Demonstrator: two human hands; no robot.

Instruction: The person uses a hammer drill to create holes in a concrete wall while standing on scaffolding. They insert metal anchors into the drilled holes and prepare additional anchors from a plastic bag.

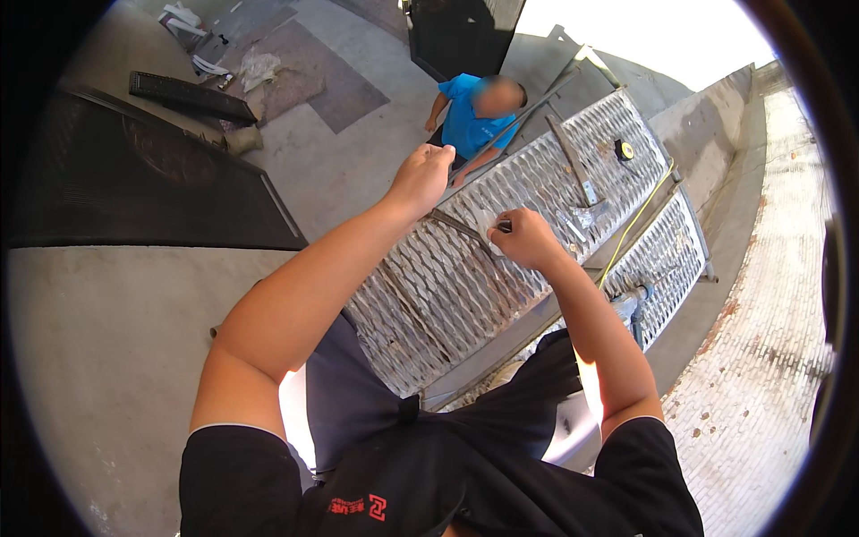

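Note:
My left hand [423, 182] is raised over the far left edge of a metal mesh platform [474, 291], its fingers curled closed. Whatever it may hold is hidden. To its right, my right hand [528, 240] is closed around a small dark object [505, 225]. A piece of clear plastic [486, 234] shows beside those fingers. Between the hands, a narrow dark bar [455, 222] lies over the mesh. Farther along the platform are a long flat bar [569, 152] with a pale metal end, and a yellow and black tape measure [625, 150].
A second mesh platform [671, 255] adjoins on the right, with a power tool [637, 304] on it. A yellow cord [640, 217] runs between them. Below stands a person in a blue shirt [467, 94]. Dark panels [148, 174] lean at the left; a tiled wall [761, 295] rises right.

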